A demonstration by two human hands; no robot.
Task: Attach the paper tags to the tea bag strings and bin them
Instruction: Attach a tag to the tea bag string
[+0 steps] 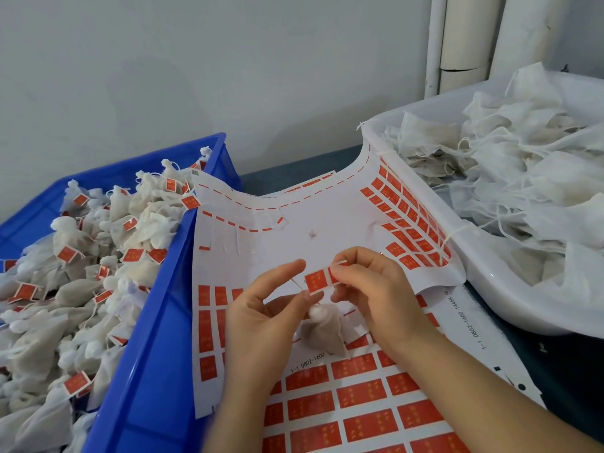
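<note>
A single wide-angle camera rides on the person's head, facing forward and steeply down, close over the work. Nearest the lens, just below mid-frame, the left hand (261, 308) holds a small white mesh tea bag (322, 331) and the right hand (369, 289) pinches a red rectangular paper tag (318, 280), with the forearms entering from the bottom. A blue plastic crate (157, 322) runs off the left edge, a white plastic tub (483, 282) off the right, and a pale grey wall (196, 60) fills the top.

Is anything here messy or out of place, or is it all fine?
Mostly orderly. The sticker sheet isn't flat: its sides curl up against the blue crate and the white tub, and a loose string from the tub trails over the rim onto the sheet.
</note>
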